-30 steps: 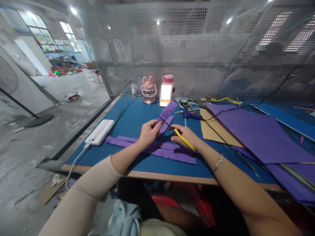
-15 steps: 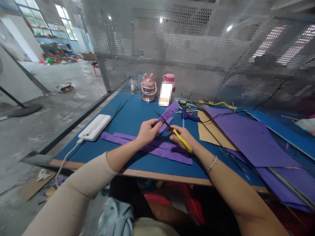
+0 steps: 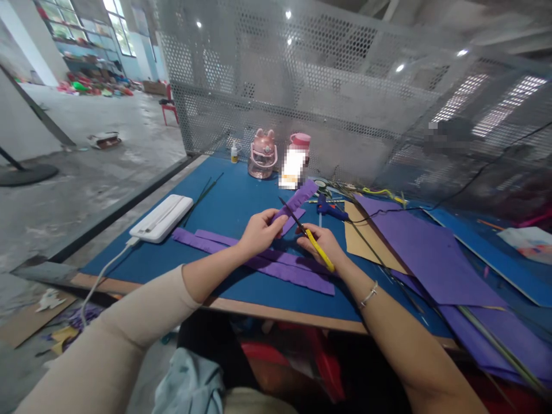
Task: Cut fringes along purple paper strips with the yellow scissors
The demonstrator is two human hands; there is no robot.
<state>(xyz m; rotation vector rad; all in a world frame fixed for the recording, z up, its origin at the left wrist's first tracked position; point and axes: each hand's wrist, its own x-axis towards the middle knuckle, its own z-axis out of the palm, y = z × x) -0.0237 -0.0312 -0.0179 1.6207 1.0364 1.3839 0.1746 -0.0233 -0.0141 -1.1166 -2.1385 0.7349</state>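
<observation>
My left hand [image 3: 261, 231] pinches a purple paper strip [image 3: 303, 195] whose edge is snipped into scallops; it points up and away over the table. Scissors [image 3: 319, 250] with yellow handles are gripped in my right hand [image 3: 318, 240]. Their dark blades lie across the held strip, close to my left fingertips. Whether the blades are parted is hard to make out. Below both hands, long purple strips [image 3: 293, 279] with wavy edges lie flat on the blue tabletop [image 3: 228, 201].
A white power bank [image 3: 161, 218] with a cable lies left. Behind are a pink bottle [image 3: 263, 155], a pink-lidded cup [image 3: 301, 141] and a blurred bright phone-like panel [image 3: 293, 168]. Right are a blue glue gun [image 3: 332, 208], purple sheets [image 3: 431, 253] and brown card [image 3: 366, 236]. A perforated metal screen [image 3: 323, 75] stands behind.
The whole view has shifted and tilted slightly. Both hands keep their holds on the strip and the scissors, with the blades still across the strip.
</observation>
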